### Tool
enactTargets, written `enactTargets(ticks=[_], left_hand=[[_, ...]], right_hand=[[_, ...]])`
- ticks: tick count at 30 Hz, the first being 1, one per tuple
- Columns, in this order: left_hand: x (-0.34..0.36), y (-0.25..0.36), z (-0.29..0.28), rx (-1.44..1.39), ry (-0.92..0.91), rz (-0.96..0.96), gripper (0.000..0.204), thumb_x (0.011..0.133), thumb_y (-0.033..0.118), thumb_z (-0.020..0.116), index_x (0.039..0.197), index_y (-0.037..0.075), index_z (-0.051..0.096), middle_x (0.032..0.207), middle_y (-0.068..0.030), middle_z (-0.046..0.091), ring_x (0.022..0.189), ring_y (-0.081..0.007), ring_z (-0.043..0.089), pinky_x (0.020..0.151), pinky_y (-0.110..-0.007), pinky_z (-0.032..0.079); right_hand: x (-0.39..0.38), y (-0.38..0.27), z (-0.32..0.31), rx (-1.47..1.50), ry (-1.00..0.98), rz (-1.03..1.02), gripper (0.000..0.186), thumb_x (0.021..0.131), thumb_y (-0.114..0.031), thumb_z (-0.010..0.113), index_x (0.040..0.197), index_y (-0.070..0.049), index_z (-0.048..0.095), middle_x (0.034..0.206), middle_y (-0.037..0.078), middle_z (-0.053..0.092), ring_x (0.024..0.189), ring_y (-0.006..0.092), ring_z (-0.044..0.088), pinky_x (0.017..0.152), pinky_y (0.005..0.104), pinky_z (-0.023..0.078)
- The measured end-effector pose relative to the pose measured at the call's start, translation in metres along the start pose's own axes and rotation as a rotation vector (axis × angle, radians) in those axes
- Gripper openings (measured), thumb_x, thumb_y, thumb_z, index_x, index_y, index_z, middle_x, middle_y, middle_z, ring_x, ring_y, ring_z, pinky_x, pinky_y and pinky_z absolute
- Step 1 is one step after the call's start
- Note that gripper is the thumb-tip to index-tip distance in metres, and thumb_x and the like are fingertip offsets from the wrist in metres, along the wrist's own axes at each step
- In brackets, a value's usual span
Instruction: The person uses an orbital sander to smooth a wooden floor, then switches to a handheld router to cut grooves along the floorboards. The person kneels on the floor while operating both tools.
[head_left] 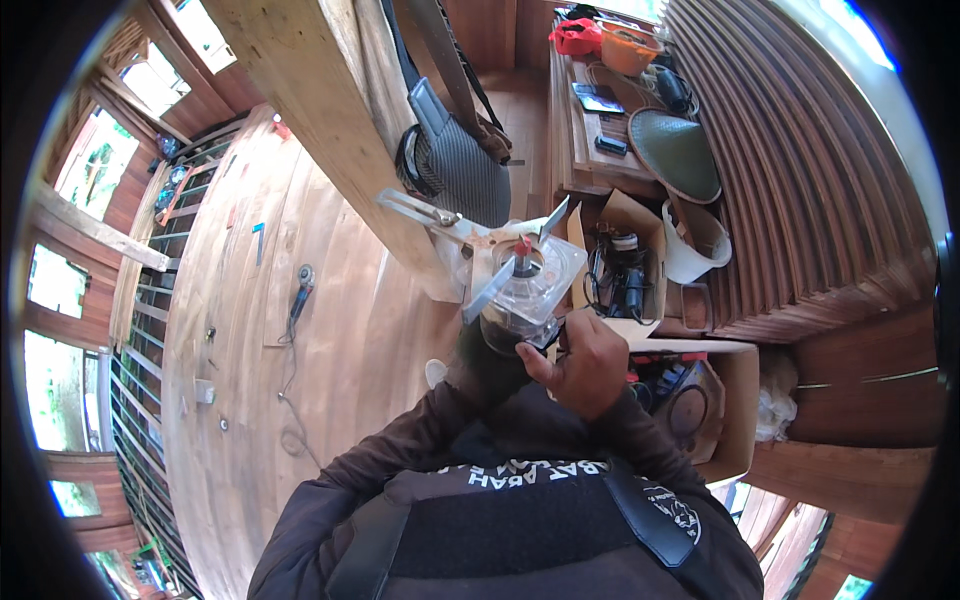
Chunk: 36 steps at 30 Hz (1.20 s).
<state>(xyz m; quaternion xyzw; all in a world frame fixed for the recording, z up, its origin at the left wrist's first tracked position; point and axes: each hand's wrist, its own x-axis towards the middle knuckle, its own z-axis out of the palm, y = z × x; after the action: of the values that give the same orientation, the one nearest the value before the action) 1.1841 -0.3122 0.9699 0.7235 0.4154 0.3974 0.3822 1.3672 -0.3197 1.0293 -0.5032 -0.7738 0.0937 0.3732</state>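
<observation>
A hand-held trim router (530, 280), with a clear plastic base, a red-topped bit and metal guide arms, is held base-up in front of my chest. My right hand (585, 365) is closed on the side of its body, thumb near a black part below the base. My left sleeve (405, 435) runs up to the router's lower left, where the left hand's fingers are hidden in shadow behind the tool. A wooden post (330, 120) stands just beyond it.
Left, the plank floor (220, 300) holds an angle grinder (302, 295) and cord. Cardboard boxes of tools (735, 400) sit at my right, near stacked boards (780, 160), a conical hat (675, 150) and a white bucket (690, 250). A striped bag (455, 170) is beside the post.
</observation>
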Motion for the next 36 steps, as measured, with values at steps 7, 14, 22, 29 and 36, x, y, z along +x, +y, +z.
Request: enactTargets(ticks=[7,14,22,29,36], left_hand=[[-0.018,-0.007,0.004,0.178,0.07,0.089,0.048,0.088,0.028,0.073,0.131,0.007,0.065,0.131,-0.0158,0.065,0.125,-0.0349,0.06,0.108,-0.046,0.047],[-0.021,0.004,0.0,0.117,0.01,0.027,0.048,0.087,0.027,0.074,0.13,0.009,0.065,0.128,-0.0132,0.067,0.122,-0.0349,0.063,0.106,-0.046,0.048],[-0.025,0.004,0.0,-0.312,-0.046,-0.115,0.05,0.091,0.026,0.077,0.133,0.007,0.061,0.123,-0.0076,0.067,0.113,-0.0223,0.064,0.098,-0.039,0.053],[-0.027,0.002,0.005,-0.105,-0.052,0.018,0.044,0.089,0.025,0.077,0.128,0.007,0.065,0.122,-0.0099,0.069,0.113,-0.0253,0.066,0.097,-0.041,0.054],[-0.035,-0.012,0.013,-0.147,0.069,-0.028,0.045,0.089,0.025,0.075,0.128,0.006,0.063,0.127,-0.0125,0.067,0.12,-0.0287,0.063,0.104,-0.043,0.049]], right_hand=[[-0.009,0.008,0.009,0.112,-0.059,-0.1,0.054,0.081,-0.046,0.085,0.081,-0.003,0.053,0.072,0.015,0.054,0.063,0.0361,0.061,0.056,0.0459,0.049],[-0.01,0.006,0.006,0.071,-0.088,-0.147,0.052,0.081,-0.045,0.085,0.082,-0.003,0.054,0.072,0.015,0.055,0.063,0.037,0.062,0.056,0.0461,0.049],[-0.011,-0.003,-0.003,0.393,-0.162,0.044,0.055,0.077,-0.044,0.093,0.081,-0.002,0.056,0.067,0.01,0.051,0.055,0.0266,0.052,0.052,0.0403,0.041],[-0.02,0.001,-0.01,0.625,-0.304,0.186,0.052,0.08,-0.03,0.093,0.066,-0.003,0.052,0.056,0.008,0.046,0.046,0.0242,0.044,0.048,0.0375,0.035],[-0.025,-0.014,0.005,0.349,0.013,-0.231,0.042,0.08,-0.012,0.087,0.062,-0.006,0.049,0.061,0.008,0.051,0.05,0.0266,0.053,0.048,0.0382,0.039]])
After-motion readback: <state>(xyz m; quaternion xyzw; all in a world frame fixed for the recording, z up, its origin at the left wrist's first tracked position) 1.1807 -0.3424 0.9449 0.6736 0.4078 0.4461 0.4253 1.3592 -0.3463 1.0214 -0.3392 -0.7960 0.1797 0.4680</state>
